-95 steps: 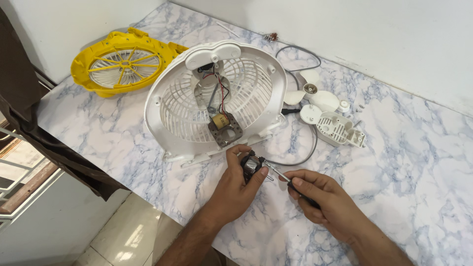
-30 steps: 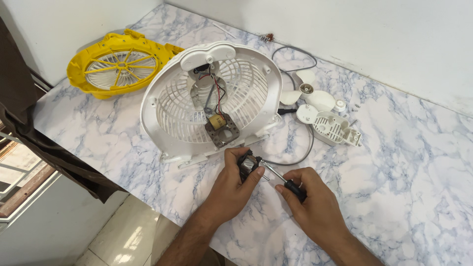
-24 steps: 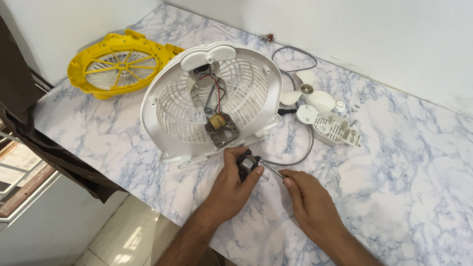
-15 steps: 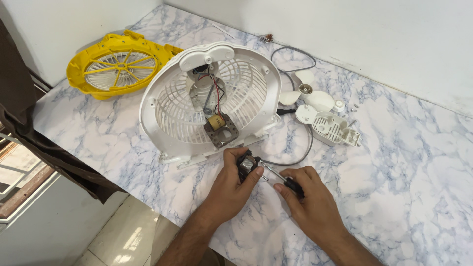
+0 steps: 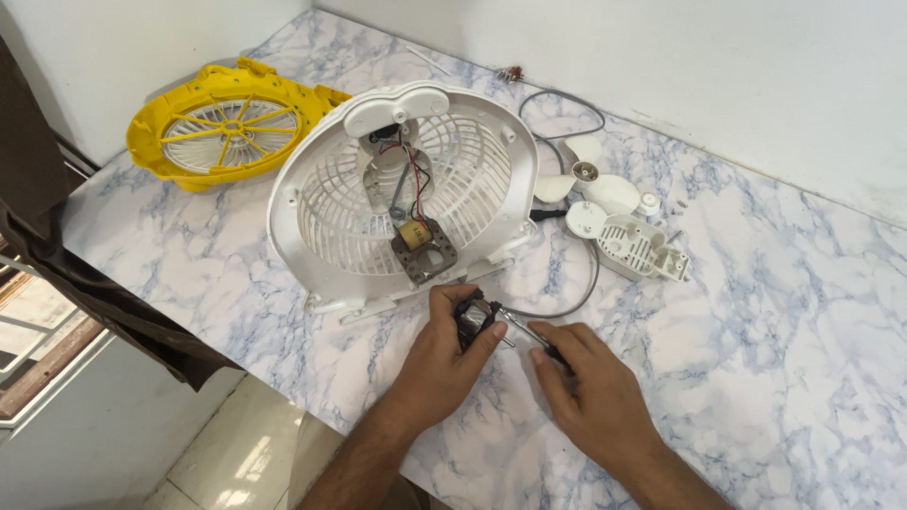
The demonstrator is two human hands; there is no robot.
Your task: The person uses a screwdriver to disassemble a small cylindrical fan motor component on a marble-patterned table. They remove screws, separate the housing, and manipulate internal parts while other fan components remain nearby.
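My left hand (image 5: 442,354) grips a small black motor part (image 5: 470,317) on the marble counter, just in front of a white fan housing (image 5: 312,189). My right hand (image 5: 590,387) holds a screwdriver (image 5: 522,328) whose metal tip points into that black part. The housing lies grille down, with a square motor core (image 5: 423,252) and red and black wires (image 5: 408,170) exposed in its middle.
A yellow fan grille (image 5: 222,125) lies at the far left by the wall. White fan blades (image 5: 595,187), a white plastic cover (image 5: 641,247) and a grey cable (image 5: 557,102) lie right of the housing. The counter's front edge (image 5: 236,354) drops to a tiled floor.
My right hand let go of the screwdriver briefly, then took it again, and its tip is back at the black part. My left hand stayed on the part.
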